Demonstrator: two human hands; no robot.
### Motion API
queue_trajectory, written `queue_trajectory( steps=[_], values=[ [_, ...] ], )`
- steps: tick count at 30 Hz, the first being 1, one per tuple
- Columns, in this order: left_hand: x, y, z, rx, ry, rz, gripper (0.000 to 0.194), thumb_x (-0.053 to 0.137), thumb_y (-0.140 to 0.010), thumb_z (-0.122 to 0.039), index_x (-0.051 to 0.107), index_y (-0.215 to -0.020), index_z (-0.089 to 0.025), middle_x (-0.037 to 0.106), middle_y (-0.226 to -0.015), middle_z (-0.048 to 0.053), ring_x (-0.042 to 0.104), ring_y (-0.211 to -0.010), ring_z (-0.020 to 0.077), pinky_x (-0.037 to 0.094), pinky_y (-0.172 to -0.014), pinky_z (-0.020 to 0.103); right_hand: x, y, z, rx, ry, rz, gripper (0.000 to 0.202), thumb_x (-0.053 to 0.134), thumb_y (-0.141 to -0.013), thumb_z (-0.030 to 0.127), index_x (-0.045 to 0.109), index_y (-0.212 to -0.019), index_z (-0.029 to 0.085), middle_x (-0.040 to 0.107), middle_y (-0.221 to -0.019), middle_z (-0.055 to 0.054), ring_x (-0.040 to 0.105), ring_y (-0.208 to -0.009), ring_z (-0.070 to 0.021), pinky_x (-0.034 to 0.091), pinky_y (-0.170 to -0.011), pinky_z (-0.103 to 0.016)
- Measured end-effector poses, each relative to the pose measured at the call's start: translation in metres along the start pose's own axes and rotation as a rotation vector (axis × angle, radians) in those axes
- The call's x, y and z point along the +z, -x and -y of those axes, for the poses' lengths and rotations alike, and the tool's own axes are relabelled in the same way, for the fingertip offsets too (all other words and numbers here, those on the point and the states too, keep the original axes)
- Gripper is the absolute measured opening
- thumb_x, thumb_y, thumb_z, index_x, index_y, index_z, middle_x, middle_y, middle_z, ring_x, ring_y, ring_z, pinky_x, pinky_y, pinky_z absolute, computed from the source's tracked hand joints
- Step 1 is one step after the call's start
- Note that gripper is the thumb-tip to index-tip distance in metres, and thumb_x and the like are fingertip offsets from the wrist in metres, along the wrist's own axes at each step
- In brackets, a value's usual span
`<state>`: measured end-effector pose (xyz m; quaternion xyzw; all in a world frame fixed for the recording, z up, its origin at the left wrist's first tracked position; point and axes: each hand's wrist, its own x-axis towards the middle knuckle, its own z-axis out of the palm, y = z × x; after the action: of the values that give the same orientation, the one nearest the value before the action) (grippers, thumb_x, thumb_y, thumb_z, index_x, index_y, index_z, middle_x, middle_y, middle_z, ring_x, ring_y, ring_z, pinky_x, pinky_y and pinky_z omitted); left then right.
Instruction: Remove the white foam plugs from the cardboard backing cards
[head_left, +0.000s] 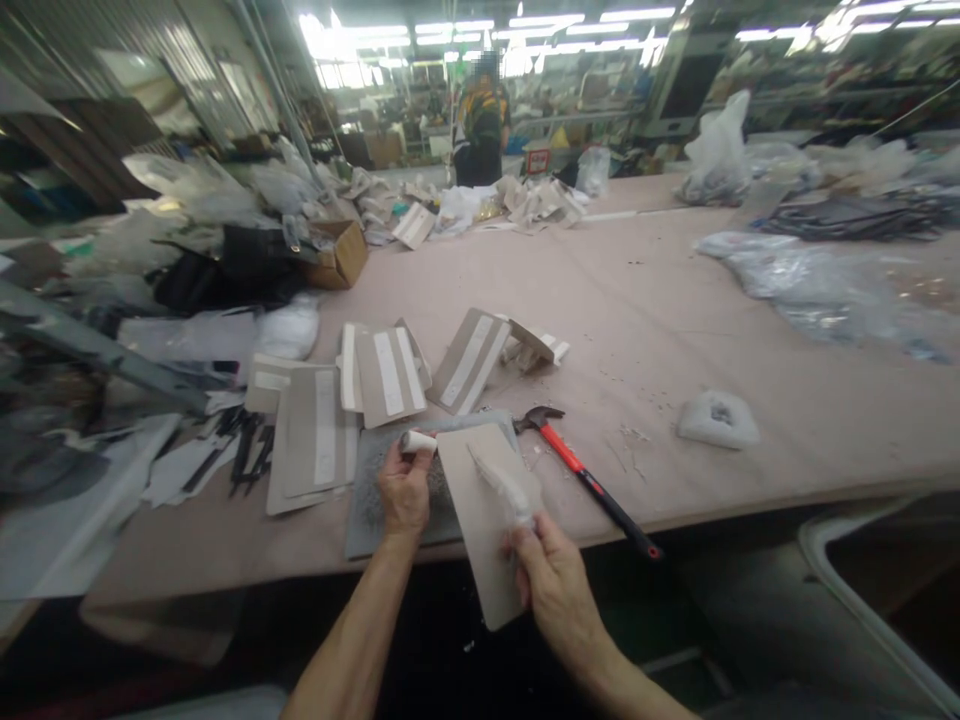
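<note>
My left hand (405,492) is closed around a small white roll (417,441) above a grey mat (366,520). In my right hand (551,575) is a flat beige board (480,530), held by its right edge and tilted over the table's front edge. A whitish translucent strip (510,490), blurred, lies across the board near my right fingers. Just right of the mat rests a claw hammer (585,475) with a red and black handle. Several beige boards with white strips (390,375) lie behind and left of the mat.
A white dish-like piece (718,420) sits on the pinkish table (645,300) at the right. Plastic bags (810,280) lie beyond it. Black strips (251,450), an open cardboard box (341,255) and more bags are at the left. A person (482,125) stands across the table.
</note>
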<state>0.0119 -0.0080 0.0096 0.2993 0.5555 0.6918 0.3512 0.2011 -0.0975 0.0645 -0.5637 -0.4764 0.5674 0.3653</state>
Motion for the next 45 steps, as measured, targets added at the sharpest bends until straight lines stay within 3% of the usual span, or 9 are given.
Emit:
queue_trajectory(
  steps=[6, 15, 19, 22, 24, 31, 35, 40, 45],
  values=[
    [-0.004, -0.003, -0.014, 0.146, -0.241, 0.123, 0.035, 0.077, -0.078, -0.043, 0.070, -0.104, -0.020, 0.077, -0.101, 0.006, 0.072, -0.094, 0.0214, 0.055, -0.089, 0.031, 0.030, 0.003, -0.049, 0.026, 0.032, -0.052, 0.055, 0.048, -0.088, 0.073, 0.055, -0.076, 0.020, 0.059, -0.067, -0.002, 0.054, -0.061, -0.0151, 0.039, -0.052, -0.024],
    [0.016, 0.001, 0.017, 0.053, -0.235, 0.429, 0.026, 0.073, -0.079, -0.039, 0.073, -0.094, -0.018, 0.077, -0.090, 0.005, 0.070, -0.083, 0.0196, 0.054, -0.078, 0.028, 0.021, 0.007, -0.045, 0.118, 0.042, 0.130, 0.044, 0.044, -0.094, 0.057, 0.060, -0.099, 0.016, 0.053, -0.059, 0.004, 0.049, -0.044, -0.0127, 0.038, -0.047, -0.025],
    [0.012, -0.001, 0.020, 0.001, -0.201, 0.440, 0.027, 0.074, -0.079, -0.041, 0.072, -0.092, -0.017, 0.076, -0.087, 0.006, 0.069, -0.080, 0.0191, 0.054, -0.076, 0.028, -0.014, -0.005, -0.041, -0.173, 0.340, -0.105, 0.039, 0.047, -0.094, 0.043, 0.058, -0.120, 0.016, 0.068, -0.091, -0.008, 0.064, -0.072, -0.0199, 0.053, -0.073, -0.034],
    [0.010, -0.003, 0.019, -0.019, -0.193, 0.475, 0.028, 0.075, -0.079, -0.042, 0.071, -0.091, -0.017, 0.076, -0.087, 0.006, 0.070, -0.080, 0.0199, 0.054, -0.076, 0.029, -0.060, -0.033, -0.041, -0.416, 0.685, -0.375, 0.036, 0.049, -0.093, 0.036, 0.059, -0.119, 0.014, 0.063, -0.120, -0.018, 0.061, -0.105, -0.0287, 0.049, -0.095, -0.044],
    [0.010, -0.003, 0.019, -0.016, -0.210, 0.498, 0.027, 0.074, -0.079, -0.041, 0.072, -0.091, -0.017, 0.076, -0.087, 0.005, 0.069, -0.080, 0.0197, 0.054, -0.075, 0.029, -0.090, -0.053, -0.041, -0.406, 0.934, -0.453, 0.036, 0.052, -0.092, 0.032, 0.059, -0.121, 0.011, 0.059, -0.125, -0.021, 0.056, -0.115, -0.0332, 0.045, -0.100, -0.046],
    [0.011, -0.001, 0.021, 0.034, -0.312, 0.530, 0.024, 0.071, -0.079, -0.037, 0.071, -0.093, -0.018, 0.075, -0.085, 0.004, 0.068, -0.078, 0.0190, 0.054, -0.073, 0.028, -0.124, -0.082, -0.035, -0.055, 1.355, -0.163, 0.016, 0.055, -0.095, 0.028, 0.061, -0.100, 0.014, 0.061, -0.101, -0.013, 0.058, -0.094, -0.0260, 0.042, -0.079, -0.034],
    [0.012, -0.002, 0.019, 0.063, -0.372, 0.553, 0.021, 0.068, -0.080, -0.035, 0.071, -0.093, -0.019, 0.074, -0.085, 0.003, 0.068, -0.079, 0.0188, 0.053, -0.075, 0.028, -0.117, -0.084, -0.028, 0.035, 1.168, -0.053, 0.004, 0.052, -0.093, 0.020, 0.054, -0.090, 0.016, 0.058, -0.084, -0.006, 0.055, -0.076, -0.0188, 0.035, -0.066, -0.030],
    [0.012, -0.009, 0.016, 0.043, -0.418, 0.615, 0.018, 0.065, -0.081, -0.033, 0.068, -0.092, -0.019, 0.074, -0.087, 0.003, 0.067, -0.080, 0.0189, 0.052, -0.077, 0.028, -0.105, -0.083, -0.019, 0.368, 0.159, 0.206, 0.009, 0.050, -0.082, 0.013, 0.045, -0.084, 0.021, 0.047, -0.064, 0.005, 0.044, -0.052, -0.0111, 0.036, -0.050, -0.024],
    [0.011, -0.005, 0.017, 0.143, -0.490, 0.621, 0.014, 0.060, -0.082, -0.028, 0.067, -0.092, -0.020, 0.072, -0.086, 0.003, 0.065, -0.081, 0.0190, 0.050, -0.078, 0.028, -0.081, -0.076, -0.009, 0.527, -0.213, 0.098, 0.006, 0.048, -0.090, 0.026, 0.044, -0.089, 0.022, 0.041, -0.060, 0.009, 0.032, -0.040, -0.0068, 0.029, -0.037, -0.019]
  ],
)
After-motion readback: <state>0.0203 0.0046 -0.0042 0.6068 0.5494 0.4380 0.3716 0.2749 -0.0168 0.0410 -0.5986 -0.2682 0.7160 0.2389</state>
